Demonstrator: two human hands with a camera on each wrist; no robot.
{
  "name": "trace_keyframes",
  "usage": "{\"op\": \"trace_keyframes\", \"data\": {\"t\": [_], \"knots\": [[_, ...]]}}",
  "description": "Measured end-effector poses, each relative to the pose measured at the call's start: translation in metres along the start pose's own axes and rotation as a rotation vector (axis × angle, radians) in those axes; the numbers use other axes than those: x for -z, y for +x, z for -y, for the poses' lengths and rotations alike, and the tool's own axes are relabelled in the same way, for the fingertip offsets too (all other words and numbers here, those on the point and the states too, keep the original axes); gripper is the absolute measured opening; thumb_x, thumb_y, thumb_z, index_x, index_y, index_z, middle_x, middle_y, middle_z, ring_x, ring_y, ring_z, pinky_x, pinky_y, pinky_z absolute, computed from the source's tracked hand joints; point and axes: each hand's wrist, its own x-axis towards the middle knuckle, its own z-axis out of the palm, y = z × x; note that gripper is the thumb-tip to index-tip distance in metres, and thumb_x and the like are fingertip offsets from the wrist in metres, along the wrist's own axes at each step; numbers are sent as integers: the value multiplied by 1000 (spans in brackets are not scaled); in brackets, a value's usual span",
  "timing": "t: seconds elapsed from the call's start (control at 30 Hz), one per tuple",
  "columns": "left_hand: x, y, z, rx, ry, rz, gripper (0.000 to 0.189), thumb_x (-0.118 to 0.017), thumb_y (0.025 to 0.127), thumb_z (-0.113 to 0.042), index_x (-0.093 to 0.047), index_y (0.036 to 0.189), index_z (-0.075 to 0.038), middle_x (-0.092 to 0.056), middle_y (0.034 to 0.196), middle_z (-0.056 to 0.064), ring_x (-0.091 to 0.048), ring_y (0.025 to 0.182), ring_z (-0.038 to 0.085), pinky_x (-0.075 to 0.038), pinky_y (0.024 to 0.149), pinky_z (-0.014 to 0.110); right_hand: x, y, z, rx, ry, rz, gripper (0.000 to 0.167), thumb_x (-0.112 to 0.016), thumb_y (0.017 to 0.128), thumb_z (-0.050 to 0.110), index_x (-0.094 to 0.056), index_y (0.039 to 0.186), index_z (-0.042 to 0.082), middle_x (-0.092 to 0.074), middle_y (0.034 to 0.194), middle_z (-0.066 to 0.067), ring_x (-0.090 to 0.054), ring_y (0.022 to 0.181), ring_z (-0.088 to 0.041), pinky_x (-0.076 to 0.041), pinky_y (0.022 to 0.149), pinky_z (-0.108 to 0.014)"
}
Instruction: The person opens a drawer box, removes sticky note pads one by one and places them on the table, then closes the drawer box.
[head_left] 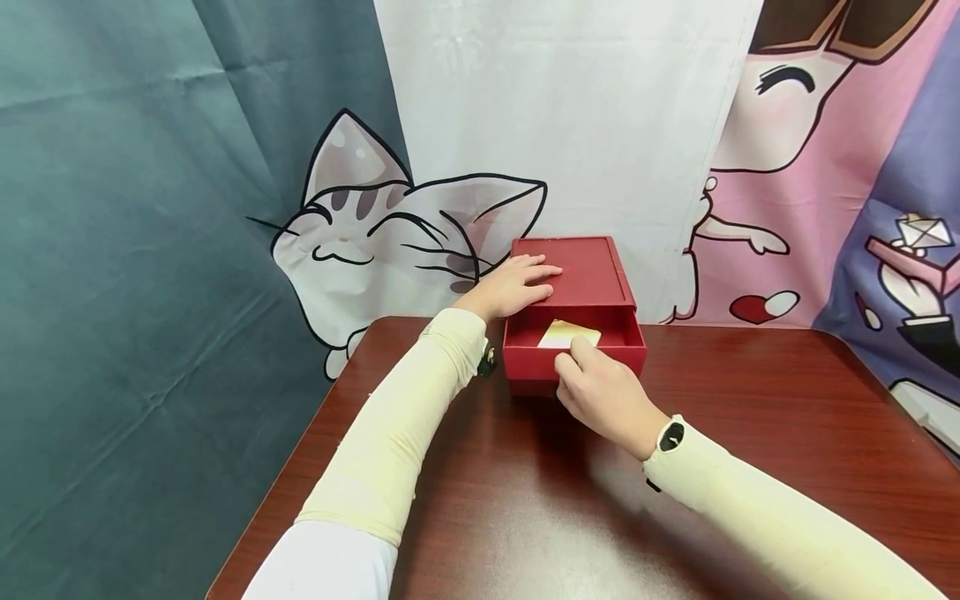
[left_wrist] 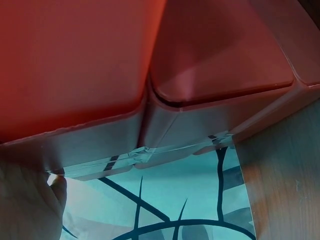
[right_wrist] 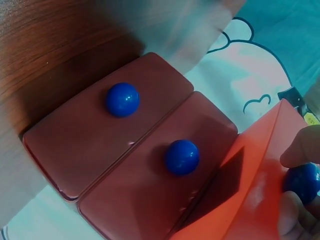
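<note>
A red drawer box [head_left: 573, 271] stands at the back of the table, its top drawer [head_left: 525, 364] pulled partly out. My left hand [head_left: 508, 287] lies on the left part of the box's top with its fingers spread. At the drawer's front, my right hand [head_left: 600, 390] pinches a round blue knob [right_wrist: 302, 183] between thumb and fingers, best seen in the right wrist view. A flat pale-yellow and white piece [head_left: 567, 334] sits inside the drawer; its kind is unclear. Two lower drawers show blue knobs [right_wrist: 182, 157] and are closed.
The box rests on a brown wooden table [head_left: 750, 450]. Directly behind it hangs a printed cloth [head_left: 600, 125] with a cartoon cat. The table's left edge runs beside my left sleeve [head_left: 390, 442].
</note>
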Motion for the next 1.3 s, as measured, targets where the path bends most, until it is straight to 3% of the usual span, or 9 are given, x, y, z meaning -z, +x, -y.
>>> {"op": "trace_keyframes", "data": {"t": [0.43,0.93,1.3], "knots": [[-1,1,1,-6,6,8,48,-44,104,-44,-49,151,-34,-32,164,1,-18,154,24,-16,124,38,6,-3,5,-1,-1,30,19,-66,78,3,-48,81,5,-42,81,-11,-37,54,-17,-44,45,-29],[2,-2,-2,9,-1,11,49,-44,104,-45,-47,152,-35,-32,164,0,-17,154,22,-16,124,39,15,-4,12,-1,6,71,22,-71,78,5,-50,82,6,-44,81,-10,-39,58,-15,-47,48,-26],[2,-2,-1,6,6,15,49,-43,104,-46,-47,152,-35,-31,164,0,-17,154,21,-15,124,40,36,10,13,88,-79,101,17,-70,80,13,-53,79,10,-47,80,-7,-48,52,-19,-40,41,-31]]}}
